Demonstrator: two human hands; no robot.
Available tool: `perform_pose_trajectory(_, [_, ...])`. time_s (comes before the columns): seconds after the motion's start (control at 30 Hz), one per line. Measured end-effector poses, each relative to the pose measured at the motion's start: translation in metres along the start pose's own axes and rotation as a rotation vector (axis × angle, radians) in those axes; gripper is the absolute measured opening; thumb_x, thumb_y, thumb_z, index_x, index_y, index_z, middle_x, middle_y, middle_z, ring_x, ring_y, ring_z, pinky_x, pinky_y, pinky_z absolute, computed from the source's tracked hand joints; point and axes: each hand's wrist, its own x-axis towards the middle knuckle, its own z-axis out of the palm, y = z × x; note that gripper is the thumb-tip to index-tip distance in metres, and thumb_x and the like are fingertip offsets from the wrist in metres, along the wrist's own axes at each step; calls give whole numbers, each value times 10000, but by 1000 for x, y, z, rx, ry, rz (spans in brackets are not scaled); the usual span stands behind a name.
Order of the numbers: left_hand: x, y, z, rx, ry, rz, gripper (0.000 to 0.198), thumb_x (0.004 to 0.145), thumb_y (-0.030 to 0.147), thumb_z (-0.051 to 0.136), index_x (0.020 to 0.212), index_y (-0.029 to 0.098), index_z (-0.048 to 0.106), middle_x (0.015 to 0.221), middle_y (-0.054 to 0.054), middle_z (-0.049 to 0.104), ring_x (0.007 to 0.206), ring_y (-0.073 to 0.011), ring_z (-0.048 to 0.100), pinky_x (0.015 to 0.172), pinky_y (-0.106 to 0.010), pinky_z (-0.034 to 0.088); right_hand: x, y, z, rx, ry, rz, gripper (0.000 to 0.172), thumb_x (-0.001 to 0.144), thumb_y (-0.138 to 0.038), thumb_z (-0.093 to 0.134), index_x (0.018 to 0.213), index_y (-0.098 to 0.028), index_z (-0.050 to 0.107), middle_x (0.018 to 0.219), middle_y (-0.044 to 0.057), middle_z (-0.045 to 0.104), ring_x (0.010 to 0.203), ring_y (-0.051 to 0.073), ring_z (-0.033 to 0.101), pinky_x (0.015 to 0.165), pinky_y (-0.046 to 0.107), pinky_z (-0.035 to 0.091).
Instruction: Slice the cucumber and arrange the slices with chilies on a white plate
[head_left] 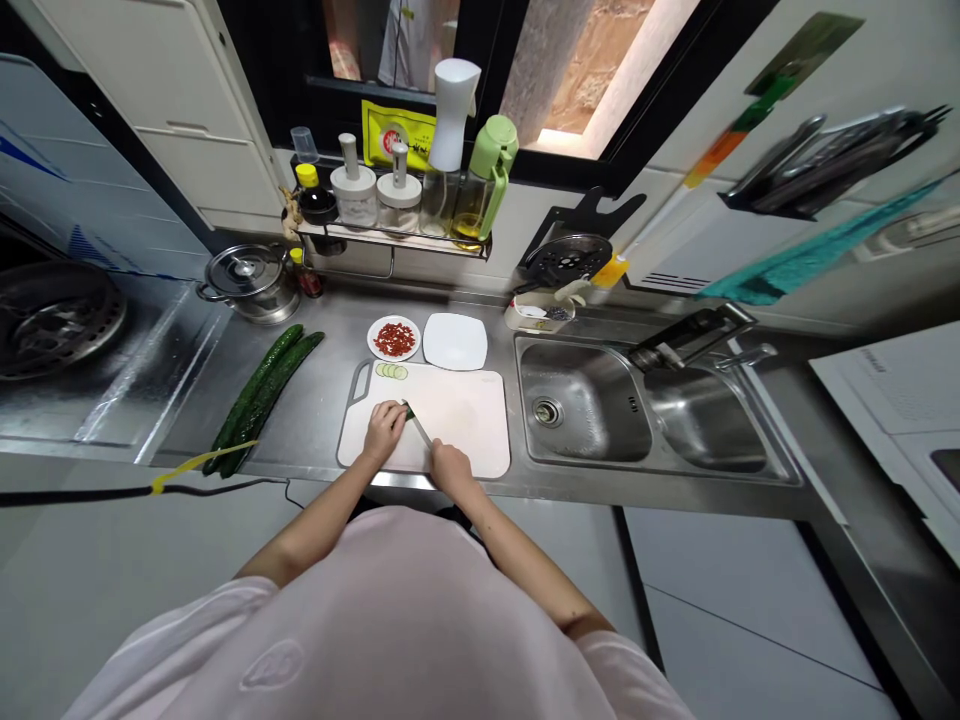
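The left hand point(385, 430) is curled, fingers down, gripping a cucumber point(409, 411) on the cutting board point(465, 420). The right hand point(450, 465) is closed around a knife point(420, 428), covering its handle, with the blade against the cucumber's right end. The hands stand just apart. The board's near edge sits at the counter's point(315, 340) front edge; its right edge lies near the sink point(581, 400), leaving a narrow strip. Cucumber slices point(391, 371) lie at the board's far edge. Two whole cucumbers point(259, 400) lie left of the board, across a wider strip. Behind it, a round plate point(380, 340) holds chopped red chili point(394, 339), just beside a square white plate point(454, 341).
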Motion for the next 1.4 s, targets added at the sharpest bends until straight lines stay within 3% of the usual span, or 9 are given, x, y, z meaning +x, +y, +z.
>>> perform_pose_trajectory(0.47, [0,0,0,9,-3,2,202,881,236,439,980,216,614,961,-61,571,942,-179,509,864,-341,421,24,-18,-18,10,53,-32,227,860,-66,353,1019,-136,500,934,122,645,882,197,621,720,283,431])
perform_pose_trajectory(1.4, [0,1,-1,17,-8,-4,209,884,249,435,990,219,613,968,-63,575,960,-179,518,883,-351,414,-17,7,1,16,-23,20,190,892,-160,369,1027,-142,500,905,123,641,834,212,620,665,279,397])
